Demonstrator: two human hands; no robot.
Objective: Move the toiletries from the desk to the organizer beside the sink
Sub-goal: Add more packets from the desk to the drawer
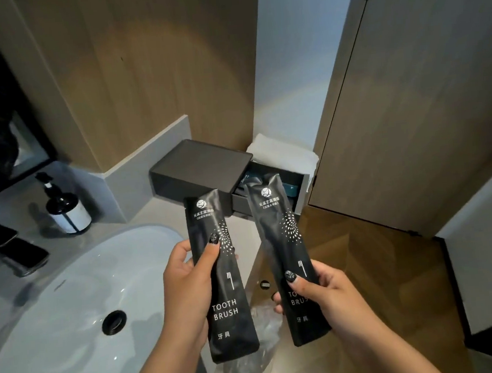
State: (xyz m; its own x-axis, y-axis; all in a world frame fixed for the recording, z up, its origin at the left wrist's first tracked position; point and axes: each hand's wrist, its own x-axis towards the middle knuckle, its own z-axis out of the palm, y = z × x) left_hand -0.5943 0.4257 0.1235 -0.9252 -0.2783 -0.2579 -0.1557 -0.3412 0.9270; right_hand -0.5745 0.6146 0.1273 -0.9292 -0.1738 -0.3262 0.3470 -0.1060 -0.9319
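Note:
My left hand [185,287] grips a black toothbrush packet [222,283] printed "TOOTH BRUSH", held upright over the sink's right edge. A second, matching black toothbrush packet [285,242] is in my right hand [322,295], its top end reaching the open drawer [269,194] of the black organizer box [201,168] on the counter. Teal and dark packets lie inside the drawer. A clear plastic bag [262,318] hangs below my hands.
The white sink basin [70,305] with its drain [114,322] fills the lower left. A dark pump bottle [67,209] and a black faucet [12,245] stand behind it. Folded white towels [283,153] sit behind the organizer. A wooden door [409,97] and wood floor [364,259] lie to the right.

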